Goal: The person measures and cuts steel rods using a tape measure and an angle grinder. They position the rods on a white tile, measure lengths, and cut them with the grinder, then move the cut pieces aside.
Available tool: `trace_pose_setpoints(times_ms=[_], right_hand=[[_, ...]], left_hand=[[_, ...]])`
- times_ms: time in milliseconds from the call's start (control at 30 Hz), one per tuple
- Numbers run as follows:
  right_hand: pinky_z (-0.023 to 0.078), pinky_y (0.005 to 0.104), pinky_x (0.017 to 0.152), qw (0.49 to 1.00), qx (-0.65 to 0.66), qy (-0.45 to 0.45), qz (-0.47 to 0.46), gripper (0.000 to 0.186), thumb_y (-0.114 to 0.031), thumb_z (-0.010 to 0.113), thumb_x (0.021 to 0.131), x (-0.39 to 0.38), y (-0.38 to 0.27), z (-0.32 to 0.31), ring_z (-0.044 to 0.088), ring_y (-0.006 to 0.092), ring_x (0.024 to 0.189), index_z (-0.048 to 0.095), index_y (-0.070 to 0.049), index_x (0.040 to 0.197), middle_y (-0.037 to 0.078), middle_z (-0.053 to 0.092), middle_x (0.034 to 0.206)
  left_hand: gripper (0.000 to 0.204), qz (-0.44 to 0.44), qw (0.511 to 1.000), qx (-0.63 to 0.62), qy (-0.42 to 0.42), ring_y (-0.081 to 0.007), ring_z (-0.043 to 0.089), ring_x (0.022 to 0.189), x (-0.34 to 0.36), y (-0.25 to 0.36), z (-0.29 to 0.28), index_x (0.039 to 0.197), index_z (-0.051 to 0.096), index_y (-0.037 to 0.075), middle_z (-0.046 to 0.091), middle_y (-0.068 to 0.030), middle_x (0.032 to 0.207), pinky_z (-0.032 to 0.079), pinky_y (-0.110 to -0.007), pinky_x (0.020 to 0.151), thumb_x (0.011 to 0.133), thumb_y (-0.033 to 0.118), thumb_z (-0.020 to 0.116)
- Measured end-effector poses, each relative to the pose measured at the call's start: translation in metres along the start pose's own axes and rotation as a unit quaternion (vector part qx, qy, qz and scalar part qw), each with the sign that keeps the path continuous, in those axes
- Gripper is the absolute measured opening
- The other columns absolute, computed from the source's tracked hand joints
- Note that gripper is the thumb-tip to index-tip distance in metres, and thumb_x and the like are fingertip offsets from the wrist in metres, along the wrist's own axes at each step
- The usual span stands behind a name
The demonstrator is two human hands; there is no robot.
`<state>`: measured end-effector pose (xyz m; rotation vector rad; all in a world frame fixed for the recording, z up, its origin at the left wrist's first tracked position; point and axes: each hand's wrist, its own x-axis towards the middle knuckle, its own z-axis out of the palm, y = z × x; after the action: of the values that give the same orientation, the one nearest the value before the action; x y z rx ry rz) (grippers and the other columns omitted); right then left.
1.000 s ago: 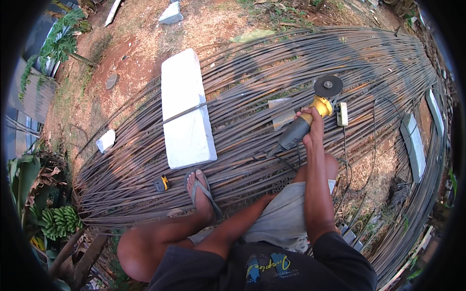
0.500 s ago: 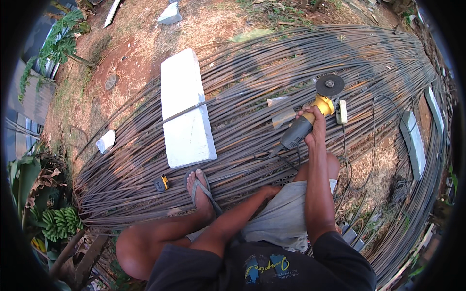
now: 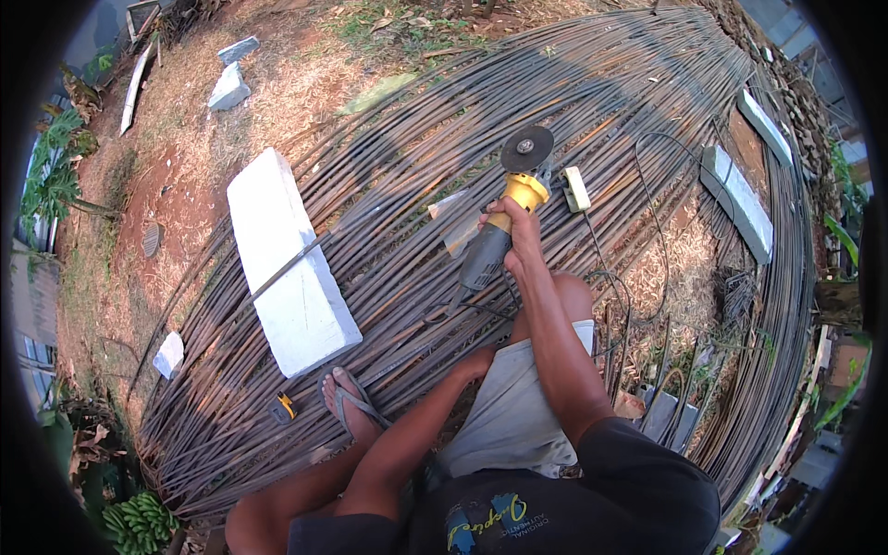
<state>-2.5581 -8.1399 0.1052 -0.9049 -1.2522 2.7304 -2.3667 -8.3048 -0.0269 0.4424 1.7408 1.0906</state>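
My right hand (image 3: 518, 229) is closed around the yellow and dark grey body of an angle grinder (image 3: 485, 259). The tool is raised above the steel rods, its dark round disc (image 3: 527, 148) at the far end. Close to my right thigh, my left hand (image 3: 479, 362) is low by the grey shorts, and its fingers are hidden. Many long steel rods (image 3: 398, 268) lie side by side under me. One rod rests across a white block (image 3: 305, 310) to the left.
Beside my sandalled foot (image 3: 350, 407) lies a yellow and black tape measure (image 3: 283, 407). A pale socket strip (image 3: 576, 190) with a black cord is right of the grinder. More white blocks (image 3: 737, 203) are at the right, near another rod bundle. Green bananas (image 3: 139, 527) hang lower left.
The whole view has swung, so the rods, block and grinder appear farther left and tilted. My right hand still grips the grinder; my left hand stays by my thigh.
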Motion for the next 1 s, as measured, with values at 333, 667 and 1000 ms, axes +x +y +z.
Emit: trace_pose_setpoints(times_ms=[333,667,1000], right_hand=[[0.061,0.0375,0.062,0.996,0.011,0.019,-0.082,0.025,-0.007,0.071,0.087,0.008,0.004,0.003,0.072,0.0212,0.071,0.056,-0.002,0.107,0.01,0.068,0.089],[0.059,0.0343,0.066,0.995,0.012,-0.049,-0.084,0.04,-0.005,0.075,0.085,-0.002,0.015,0.015,0.07,0.0181,0.072,0.053,-0.004,0.118,0.007,0.067,0.09],[0.059,0.0331,0.07,0.993,0.031,-0.075,-0.088,0.05,-0.004,0.08,0.081,-0.008,0.013,0.012,0.07,0.0168,0.076,0.052,-0.005,0.123,0.006,0.066,0.09]], left_hand=[[0.043,-0.128,0.97,0.048,-0.201,-0.0228,0.073,0.089,-0.078,0.069,-0.117,0.106,0.069,-0.005,0.073,-0.0146,0.097,0.057,-0.036,0.084,0.1,0.038,0.068],[0.066,-0.041,0.968,0.097,0.229,-0.0214,0.068,0.097,-0.095,0.182,-0.192,0.126,0.057,-0.007,0.069,-0.0163,0.109,0.056,-0.035,0.089,0.085,0.034,0.089],[0.06,-0.005,0.955,-0.087,0.284,-0.0194,0.066,0.072,-0.034,0.18,-0.137,0.123,0.052,-0.003,0.067,-0.0118,0.095,0.055,-0.033,0.065,0.077,0.014,0.087]])
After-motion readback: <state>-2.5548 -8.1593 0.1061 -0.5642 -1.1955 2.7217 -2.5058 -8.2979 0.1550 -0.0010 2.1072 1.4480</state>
